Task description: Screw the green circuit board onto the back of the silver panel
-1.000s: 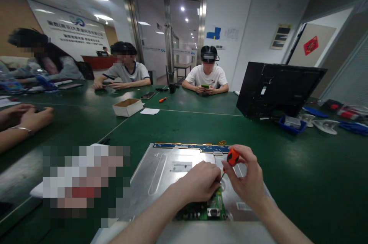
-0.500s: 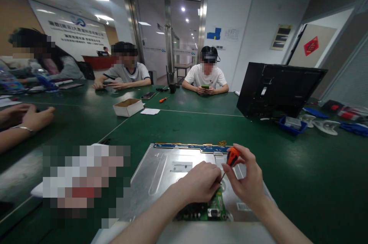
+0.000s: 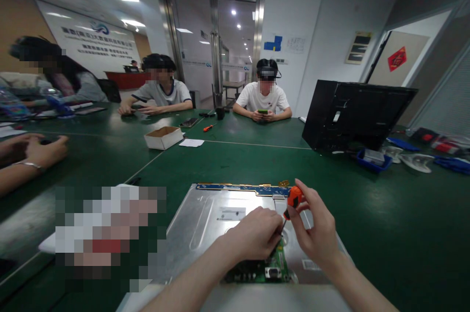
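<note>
A silver metal panel (image 3: 198,224) lies on the green table, with a blue circuit strip (image 3: 235,188) along its far edge. On its near part sits a green circuit board (image 3: 281,260). My right hand (image 3: 317,224) grips the orange and black handle of a screwdriver (image 3: 294,198), whose thin shaft slants down toward the board. Beside the shaft, my left hand (image 3: 257,233) is closed over the board's far end; its fingertips and whatever they pinch are hidden. The screwdriver's tip is hidden too.
Beyond the panel are an open box (image 3: 163,139), white paper (image 3: 191,143) and another orange screwdriver (image 3: 208,128). A black monitor casing (image 3: 360,113) and blue tray (image 3: 373,160) stand to the right. Several people sit around the table (image 3: 235,165); one person's hands are at left.
The screwdriver handle has shifted slightly left and turned in my right hand, whose fingers have changed position around it. My left hand has hardly moved.
</note>
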